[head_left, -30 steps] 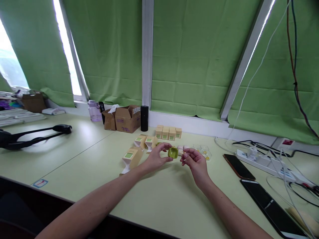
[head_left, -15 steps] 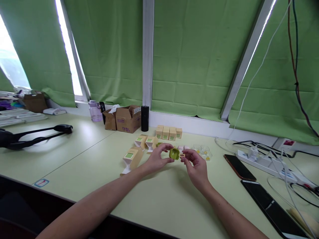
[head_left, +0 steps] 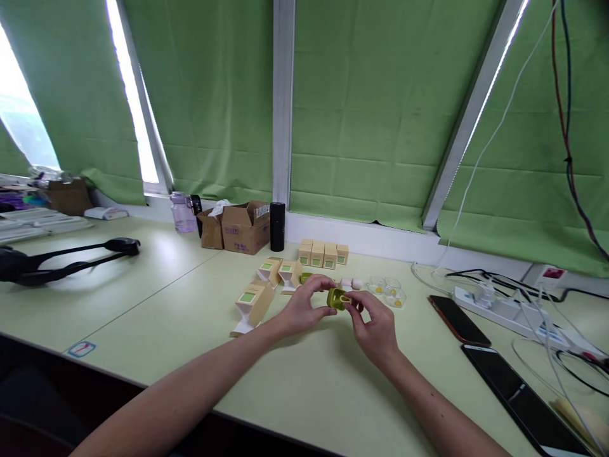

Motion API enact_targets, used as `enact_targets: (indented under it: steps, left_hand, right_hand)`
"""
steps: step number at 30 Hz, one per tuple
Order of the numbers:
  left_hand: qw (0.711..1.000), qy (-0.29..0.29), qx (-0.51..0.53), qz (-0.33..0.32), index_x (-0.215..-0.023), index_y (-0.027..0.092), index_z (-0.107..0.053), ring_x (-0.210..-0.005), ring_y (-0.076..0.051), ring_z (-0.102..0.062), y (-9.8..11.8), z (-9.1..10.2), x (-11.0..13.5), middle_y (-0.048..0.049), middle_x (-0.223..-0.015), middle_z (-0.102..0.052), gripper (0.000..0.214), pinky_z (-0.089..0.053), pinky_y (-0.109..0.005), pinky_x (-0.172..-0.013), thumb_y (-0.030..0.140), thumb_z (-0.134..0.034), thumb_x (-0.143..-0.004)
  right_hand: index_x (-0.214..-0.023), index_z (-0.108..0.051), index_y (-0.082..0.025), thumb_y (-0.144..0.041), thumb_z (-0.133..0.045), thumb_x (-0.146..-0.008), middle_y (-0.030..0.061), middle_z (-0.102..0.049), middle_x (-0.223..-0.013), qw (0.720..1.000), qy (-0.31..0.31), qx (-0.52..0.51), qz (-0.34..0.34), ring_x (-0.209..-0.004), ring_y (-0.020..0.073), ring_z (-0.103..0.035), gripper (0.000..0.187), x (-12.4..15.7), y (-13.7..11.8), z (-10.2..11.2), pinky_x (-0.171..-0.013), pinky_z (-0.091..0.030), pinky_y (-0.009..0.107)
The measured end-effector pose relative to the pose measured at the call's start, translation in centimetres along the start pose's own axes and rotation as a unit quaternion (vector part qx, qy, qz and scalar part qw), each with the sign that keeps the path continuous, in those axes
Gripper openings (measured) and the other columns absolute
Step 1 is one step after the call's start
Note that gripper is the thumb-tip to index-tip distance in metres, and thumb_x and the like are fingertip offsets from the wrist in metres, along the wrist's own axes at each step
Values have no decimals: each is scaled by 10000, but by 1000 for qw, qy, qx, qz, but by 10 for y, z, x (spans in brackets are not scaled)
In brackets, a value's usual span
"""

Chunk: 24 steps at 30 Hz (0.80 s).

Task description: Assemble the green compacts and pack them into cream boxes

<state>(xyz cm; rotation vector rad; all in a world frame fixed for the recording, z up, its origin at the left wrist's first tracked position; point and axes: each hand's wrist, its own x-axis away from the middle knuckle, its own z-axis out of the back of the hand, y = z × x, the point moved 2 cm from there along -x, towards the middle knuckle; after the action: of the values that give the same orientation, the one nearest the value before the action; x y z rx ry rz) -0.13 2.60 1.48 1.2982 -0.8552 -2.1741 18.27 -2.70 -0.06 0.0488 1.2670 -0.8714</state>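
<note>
A small olive-green cup-like container [head_left: 334,300] is pinched between the thumb and fingers of my left hand [head_left: 304,304], its hollow side turned toward the right. My right hand [head_left: 373,320] grips a small pale-yellow piece [head_left: 347,299] with a loop-like outline, held at the container's opening. Whether the piece touches the inside, I cannot tell. Just behind the hands lie another green item [head_left: 306,277], partly hidden, and small pale-pink pieces [head_left: 351,283]. Left of my left hand, an opened kraft carton [head_left: 254,301] with a green label lies on the table.
Two more opened cartons [head_left: 289,275] lie behind, with several upright small boxes [head_left: 323,254] further back. Clear plastic cups [head_left: 387,289] with yellow centres are at right. Phones [head_left: 459,320], a power strip [head_left: 509,317] and cables occupy the right side; a black tumbler [head_left: 277,226] stands behind.
My right hand has brought the pale-yellow piece leftward to the green container's opening. The container has shifted slightly right and turned more toward the right hand.
</note>
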Motion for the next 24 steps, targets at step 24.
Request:
enact_targets:
  steps: [24]
  left_hand:
    - [998, -26, -39, -47, -1174, 249, -703, -1267, -301, -567, 0, -3, 3, -112, -1250, -632, 483, -475, -489, -1087, 196, -882, -729]
  right_hand:
    - [-902, -663, -208, -130, -575, -949, 54, -605, -788, 941, -5, 285, 185, -729, 201, -484, 127, -4, -15, -1, -657, -338, 353]
